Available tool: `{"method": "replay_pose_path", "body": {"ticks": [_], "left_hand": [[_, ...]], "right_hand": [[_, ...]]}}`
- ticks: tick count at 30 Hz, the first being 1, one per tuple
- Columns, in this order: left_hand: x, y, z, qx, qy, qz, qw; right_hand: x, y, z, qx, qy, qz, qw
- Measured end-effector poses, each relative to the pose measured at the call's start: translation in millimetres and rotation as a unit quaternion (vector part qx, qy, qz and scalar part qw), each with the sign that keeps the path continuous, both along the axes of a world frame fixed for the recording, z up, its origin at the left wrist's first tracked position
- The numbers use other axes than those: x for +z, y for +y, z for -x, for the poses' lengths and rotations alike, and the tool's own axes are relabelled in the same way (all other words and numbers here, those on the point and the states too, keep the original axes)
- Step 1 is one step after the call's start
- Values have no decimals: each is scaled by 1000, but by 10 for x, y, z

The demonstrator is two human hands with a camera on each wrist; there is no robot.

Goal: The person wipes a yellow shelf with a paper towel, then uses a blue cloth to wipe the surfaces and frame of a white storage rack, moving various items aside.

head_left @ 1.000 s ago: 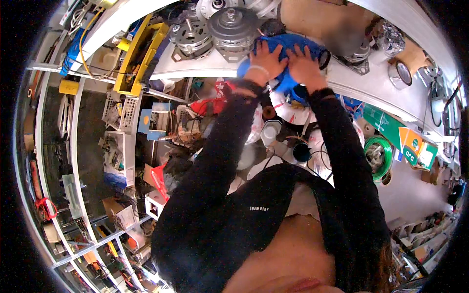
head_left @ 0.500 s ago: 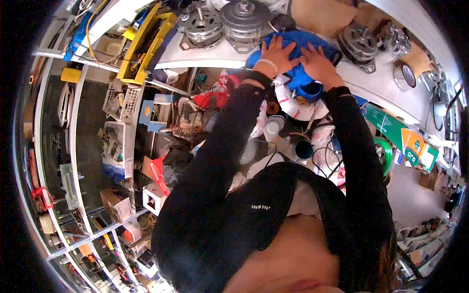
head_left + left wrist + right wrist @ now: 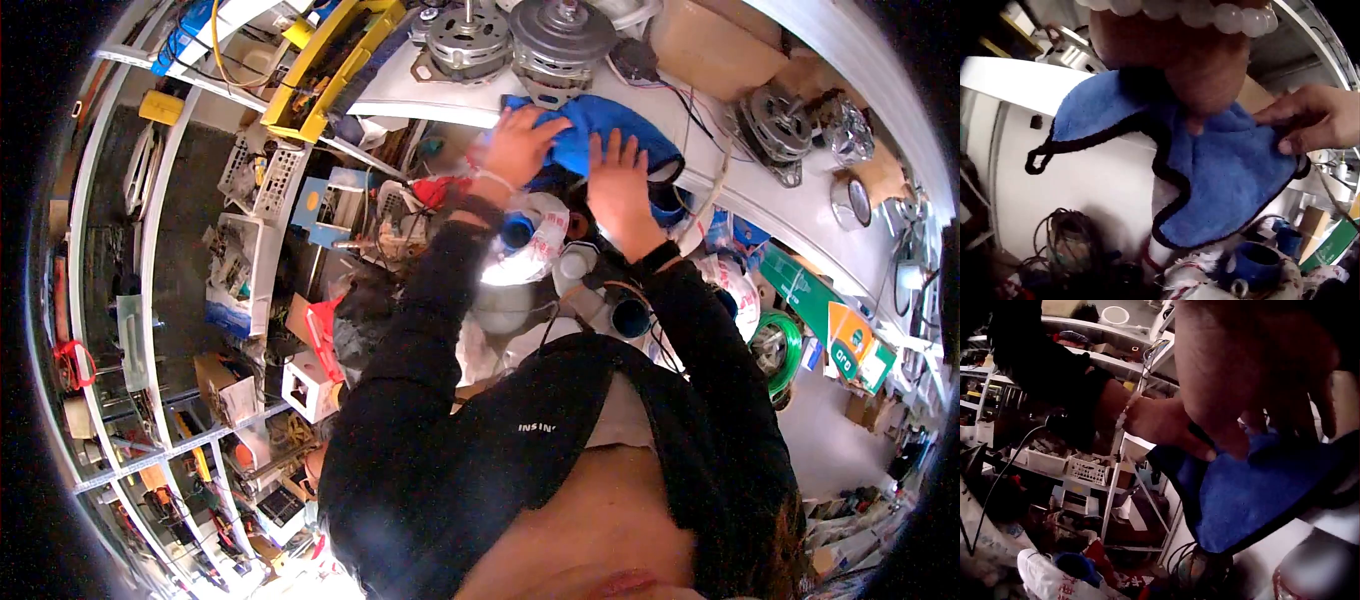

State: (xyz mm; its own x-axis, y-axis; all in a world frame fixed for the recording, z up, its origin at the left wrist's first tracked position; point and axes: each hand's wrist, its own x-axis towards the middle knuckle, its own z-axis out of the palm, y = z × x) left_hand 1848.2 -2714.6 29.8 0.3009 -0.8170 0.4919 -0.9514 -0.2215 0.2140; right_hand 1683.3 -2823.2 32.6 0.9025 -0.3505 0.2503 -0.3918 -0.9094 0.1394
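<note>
A blue cloth (image 3: pixel 577 135) with black edging lies bunched over the white shelf's front edge. My left hand (image 3: pixel 513 155) rests on its left part, thumb stretched towards the middle. On its right part lies my right hand (image 3: pixel 620 190), with straight, spread fingers. In the left wrist view the cloth (image 3: pixel 1229 178) hangs in folds, a small black loop at its left corner; the left hand's (image 3: pixel 1179 62) far fingers are hidden. The right hand (image 3: pixel 1319 119) touches the cloth's upper right there. From the right wrist view, the cloth (image 3: pixel 1241 494) sags beneath the right hand (image 3: pixel 1254 375).
Metal motors (image 3: pixel 465 45) stand behind the cloth, another motor (image 3: pixel 775 125) at right, beside a tin (image 3: pixel 851 202). A yellow bin (image 3: pixel 325 70) is at left. Below the shelf edge are printed white plastic bags (image 3: pixel 540 235), bottles and loose cables; a green wire coil (image 3: pixel 775 350) lies right.
The hands have moved apart, the left one leftwards and lower, and the cloth between them has changed shape. In the head view the motors have shifted rightwards.
</note>
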Motion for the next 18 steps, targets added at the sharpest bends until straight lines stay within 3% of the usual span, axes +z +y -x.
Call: {"method": "replay_pose_path", "body": {"ticks": [8, 14, 18], "left_hand": [[4, 637, -957, 11, 5, 2, 1000], [-3, 1010, -1515, 15, 35, -5, 999], [27, 1269, -1856, 95, 69, -25, 993]], "right_hand": [[-1, 440, -756, 99, 12, -4, 995], [45, 682, -1198, 155, -12, -73, 985], [-62, 831, -1516, 226, -55, -79, 969]]}}
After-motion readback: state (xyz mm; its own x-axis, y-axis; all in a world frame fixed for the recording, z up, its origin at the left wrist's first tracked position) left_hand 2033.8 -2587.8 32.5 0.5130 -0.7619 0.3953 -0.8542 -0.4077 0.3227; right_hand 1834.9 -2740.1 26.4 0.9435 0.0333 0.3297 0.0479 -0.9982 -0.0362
